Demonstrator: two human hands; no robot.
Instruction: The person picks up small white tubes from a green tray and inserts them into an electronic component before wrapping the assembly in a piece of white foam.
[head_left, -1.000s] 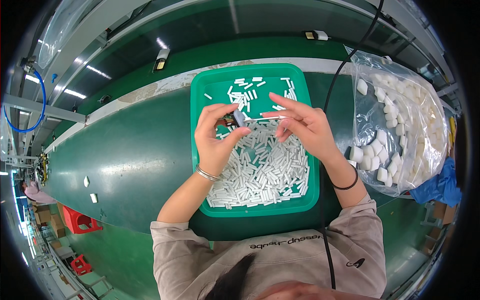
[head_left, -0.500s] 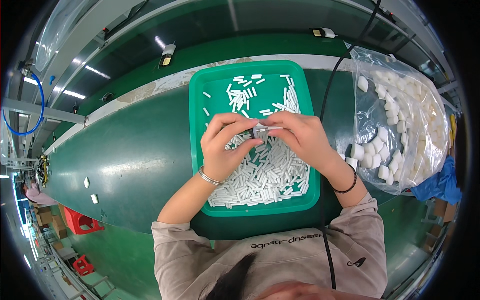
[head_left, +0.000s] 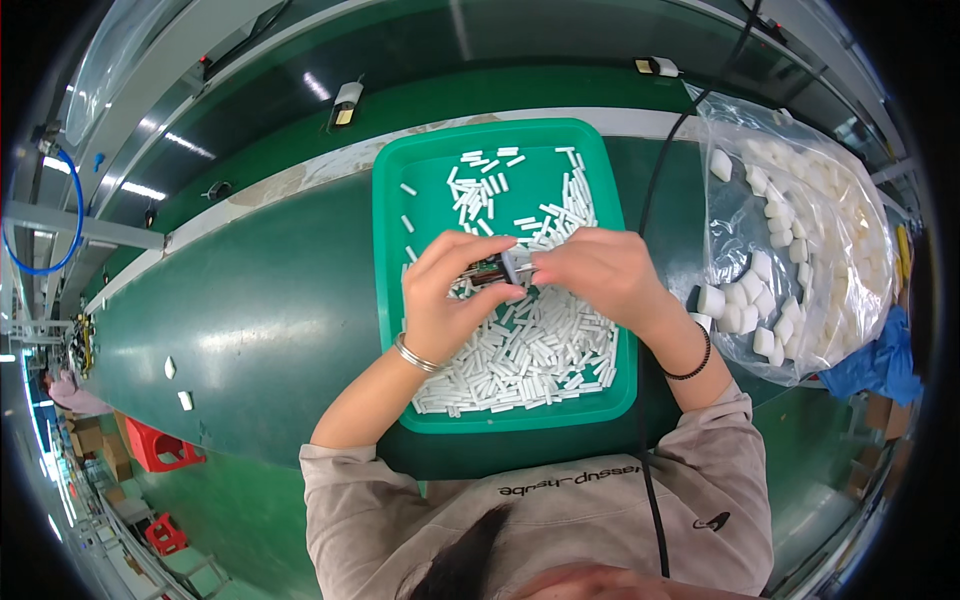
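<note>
A green plastic tray [head_left: 392, 200] lies on the green bench, filled with several short white sticks [head_left: 540, 355]. Above its middle, my left hand [head_left: 445, 290] pinches a small dark and grey part [head_left: 497, 269]. My right hand [head_left: 598, 275] meets it from the right, fingertips closed on the same small part where a white stick end shows. Both wrists hover over the stick pile; a bangle sits on the left wrist, a dark band on the right.
A clear plastic bag [head_left: 850, 180] of white chunky pieces [head_left: 745, 310] lies right of the tray. A black cable [head_left: 655, 180] runs down between bag and tray. Two small white bits [head_left: 178, 385] lie on the green belt [head_left: 240, 310] at left.
My hands were apart a second ago, the right one lifted with a stick; they have come together over the tray's middle and now both pinch the small part.
</note>
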